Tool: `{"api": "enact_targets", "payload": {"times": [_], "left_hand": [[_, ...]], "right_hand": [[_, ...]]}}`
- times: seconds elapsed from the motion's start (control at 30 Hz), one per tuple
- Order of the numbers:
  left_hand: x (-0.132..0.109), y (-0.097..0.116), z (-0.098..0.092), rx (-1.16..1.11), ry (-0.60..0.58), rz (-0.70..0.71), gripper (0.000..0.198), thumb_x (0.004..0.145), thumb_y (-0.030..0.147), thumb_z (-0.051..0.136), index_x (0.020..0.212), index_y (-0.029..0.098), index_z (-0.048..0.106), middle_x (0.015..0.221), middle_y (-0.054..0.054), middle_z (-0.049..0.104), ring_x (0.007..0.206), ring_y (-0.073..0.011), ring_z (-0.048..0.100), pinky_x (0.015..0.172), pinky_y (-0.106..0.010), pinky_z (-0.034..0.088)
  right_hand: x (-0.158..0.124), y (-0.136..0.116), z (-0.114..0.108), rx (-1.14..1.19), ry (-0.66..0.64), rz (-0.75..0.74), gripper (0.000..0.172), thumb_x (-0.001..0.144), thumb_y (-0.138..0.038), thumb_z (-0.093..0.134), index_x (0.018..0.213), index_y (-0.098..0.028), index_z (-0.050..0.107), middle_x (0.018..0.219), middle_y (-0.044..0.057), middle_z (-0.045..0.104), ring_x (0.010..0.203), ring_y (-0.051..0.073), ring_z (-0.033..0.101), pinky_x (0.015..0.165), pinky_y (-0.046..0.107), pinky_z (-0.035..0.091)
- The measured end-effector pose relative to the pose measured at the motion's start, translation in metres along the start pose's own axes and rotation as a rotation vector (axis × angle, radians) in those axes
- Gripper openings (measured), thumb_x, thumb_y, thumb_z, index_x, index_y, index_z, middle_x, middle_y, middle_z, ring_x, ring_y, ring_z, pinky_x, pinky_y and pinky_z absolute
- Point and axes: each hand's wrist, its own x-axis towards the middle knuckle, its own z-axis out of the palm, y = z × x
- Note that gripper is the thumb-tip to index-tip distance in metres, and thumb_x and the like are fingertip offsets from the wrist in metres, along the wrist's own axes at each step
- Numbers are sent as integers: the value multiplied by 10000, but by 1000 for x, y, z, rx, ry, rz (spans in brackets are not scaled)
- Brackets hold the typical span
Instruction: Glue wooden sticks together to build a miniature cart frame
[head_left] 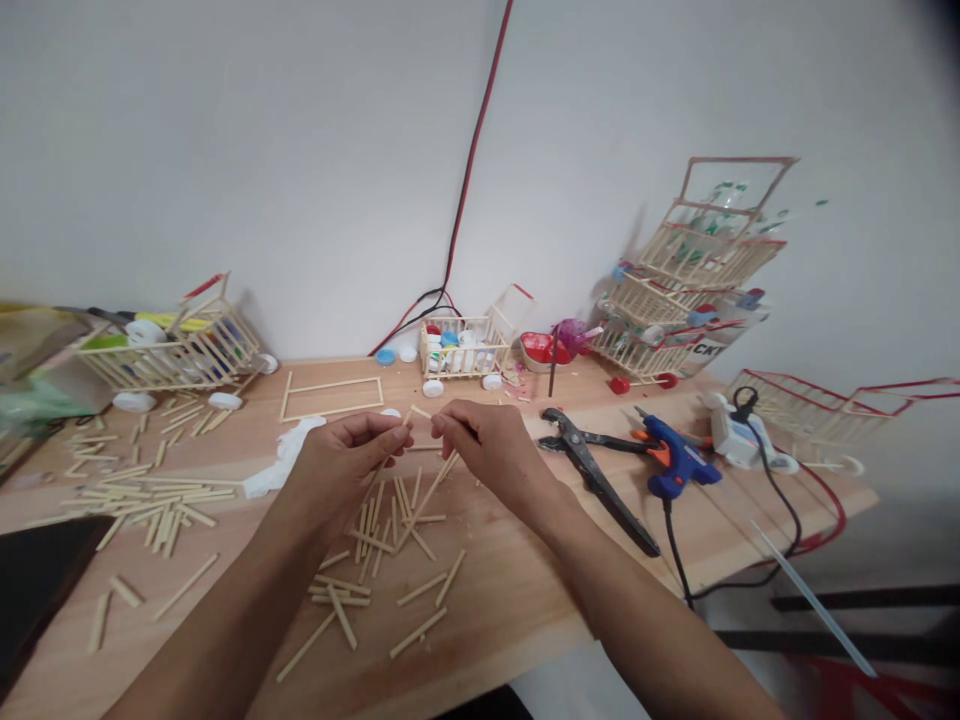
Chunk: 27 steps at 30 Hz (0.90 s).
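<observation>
My left hand pinches a thin wooden stick near its upper end, above the middle of the table. A short stick meets it there at an angle and reaches toward my right hand. The fingers of my right hand are closed together by that short piece; what they hold, if anything, is hidden. Below both hands lies a loose pile of cut wooden sticks. Behind them, a flat rectangular stick frame rests on the table, and crumpled white tissue lies beside my left wrist.
Small stick carts stand at the left, at the back and at the right, with stacked carts behind. Pliers, a blue glue gun and a power strip with trailing cords lie right. More sticks cover the left side.
</observation>
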Motion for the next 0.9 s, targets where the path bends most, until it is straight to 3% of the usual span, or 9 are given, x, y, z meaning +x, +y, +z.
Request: {"api": "enact_targets", "payload": {"times": [0.9], "left_hand": [[1,-1,1,-1,-26,40,203,595,344,769,684,168,721,634,-17,639,588,-113,503,598,-245,391]], "right_hand": [[-1,-1,0,-29,-2,-14,266,903,-197,502,670,-169,626,622,-27,639,586,80,544,586,183,339]]}}
